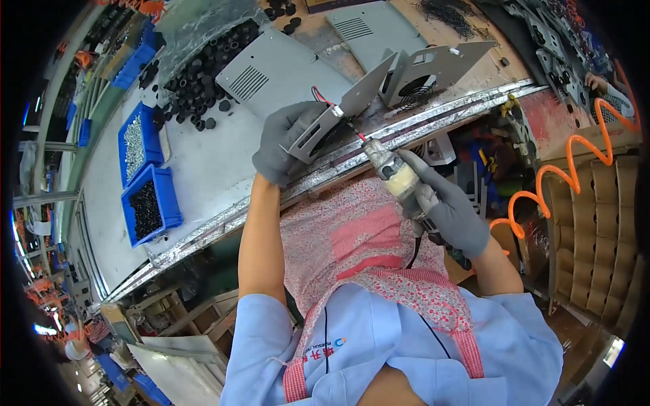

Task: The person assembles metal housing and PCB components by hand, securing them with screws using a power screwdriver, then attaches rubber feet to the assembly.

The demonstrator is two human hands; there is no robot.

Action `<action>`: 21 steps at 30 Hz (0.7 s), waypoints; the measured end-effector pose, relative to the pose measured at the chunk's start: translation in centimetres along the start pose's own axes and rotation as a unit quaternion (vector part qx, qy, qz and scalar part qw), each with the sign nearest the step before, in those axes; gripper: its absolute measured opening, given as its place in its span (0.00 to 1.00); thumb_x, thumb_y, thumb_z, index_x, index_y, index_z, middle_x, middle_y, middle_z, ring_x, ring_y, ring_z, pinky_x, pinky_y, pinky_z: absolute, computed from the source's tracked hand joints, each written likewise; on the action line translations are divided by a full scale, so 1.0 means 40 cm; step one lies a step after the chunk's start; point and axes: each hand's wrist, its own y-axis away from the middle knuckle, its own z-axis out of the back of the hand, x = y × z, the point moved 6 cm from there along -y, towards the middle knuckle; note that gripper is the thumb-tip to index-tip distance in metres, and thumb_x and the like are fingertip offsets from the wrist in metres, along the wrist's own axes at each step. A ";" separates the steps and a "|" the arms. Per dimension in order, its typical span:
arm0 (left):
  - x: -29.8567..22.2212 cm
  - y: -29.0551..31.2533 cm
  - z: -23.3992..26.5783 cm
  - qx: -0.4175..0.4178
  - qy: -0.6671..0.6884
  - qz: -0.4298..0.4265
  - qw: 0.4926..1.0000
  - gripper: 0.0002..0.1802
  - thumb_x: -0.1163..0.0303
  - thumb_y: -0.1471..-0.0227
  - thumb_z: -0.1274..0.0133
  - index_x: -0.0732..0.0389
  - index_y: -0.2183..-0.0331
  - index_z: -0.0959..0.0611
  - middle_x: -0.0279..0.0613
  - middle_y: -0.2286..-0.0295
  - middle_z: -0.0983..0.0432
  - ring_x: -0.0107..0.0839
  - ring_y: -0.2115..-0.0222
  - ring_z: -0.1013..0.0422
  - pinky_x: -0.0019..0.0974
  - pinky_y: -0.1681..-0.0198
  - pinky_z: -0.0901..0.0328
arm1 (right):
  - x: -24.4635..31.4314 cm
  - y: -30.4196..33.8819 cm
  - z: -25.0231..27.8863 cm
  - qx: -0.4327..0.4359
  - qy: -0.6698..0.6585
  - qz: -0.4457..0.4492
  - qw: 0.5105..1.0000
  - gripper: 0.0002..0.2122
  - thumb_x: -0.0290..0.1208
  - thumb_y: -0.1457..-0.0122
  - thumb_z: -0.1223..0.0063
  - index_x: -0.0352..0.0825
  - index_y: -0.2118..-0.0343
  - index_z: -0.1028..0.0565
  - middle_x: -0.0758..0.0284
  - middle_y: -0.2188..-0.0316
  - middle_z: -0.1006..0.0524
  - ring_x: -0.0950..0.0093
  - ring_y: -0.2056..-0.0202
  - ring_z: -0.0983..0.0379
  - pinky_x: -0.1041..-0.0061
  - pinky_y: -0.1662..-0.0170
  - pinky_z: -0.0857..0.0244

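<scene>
At the table's near edge, my left hand (288,139), in a grey glove, is closed round a bent grey sheet-metal panel (364,91) by its slotted end. In my right hand (452,211), also gloved in grey, is an electric screwdriver (398,177) with a worn, taped body. Its bit points up and left at the panel's flange; whether the tip touches a screw there is too small to tell. Red and black wires (319,95) stick up beside the left fingers. Just right of the panel stands another bent grey panel (443,66) with a round opening.
Flat grey panels with vent slots (288,64) lie farther back. Black round caps (203,88) are heaped beside a clear plastic bag (196,30). At left sit blue bins (172,193) of silver and black screws. An orange coiled hose (538,183) hangs at right.
</scene>
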 end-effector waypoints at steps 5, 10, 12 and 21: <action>-0.005 0.005 0.010 -0.016 -0.032 -0.009 0.999 0.19 0.63 0.49 0.51 0.68 0.62 0.23 0.38 0.70 0.26 0.23 0.71 0.32 0.26 0.68 0.37 | -0.011 -0.001 -0.007 0.002 -0.007 0.000 1.000 0.22 0.27 0.41 0.65 0.36 0.43 0.46 0.71 0.67 0.31 0.86 0.71 0.38 0.86 0.68 0.39; 0.002 -0.003 0.023 0.000 -0.094 -0.038 0.995 0.15 0.71 0.52 0.51 0.67 0.61 0.23 0.36 0.70 0.26 0.21 0.72 0.32 0.25 0.68 0.36 | -0.019 -0.007 -0.002 -0.004 0.008 0.011 1.000 0.22 0.27 0.42 0.64 0.36 0.42 0.46 0.72 0.64 0.33 0.86 0.68 0.39 0.85 0.62 0.42; -0.004 -0.003 0.020 0.012 -0.126 -0.086 0.988 0.15 0.72 0.53 0.51 0.67 0.62 0.23 0.36 0.70 0.26 0.21 0.71 0.32 0.25 0.68 0.36 | -0.029 -0.013 0.003 -0.011 0.027 0.035 0.999 0.22 0.33 0.40 0.63 0.42 0.42 0.46 0.71 0.76 0.34 0.86 0.78 0.41 0.86 0.77 0.40; -0.018 0.006 0.021 0.015 -0.142 -0.111 0.984 0.16 0.71 0.54 0.49 0.68 0.62 0.23 0.35 0.70 0.26 0.21 0.71 0.32 0.24 0.68 0.36 | -0.015 -0.013 0.007 0.005 0.038 0.083 0.996 0.22 0.34 0.41 0.63 0.42 0.42 0.46 0.73 0.77 0.33 0.87 0.77 0.40 0.87 0.76 0.41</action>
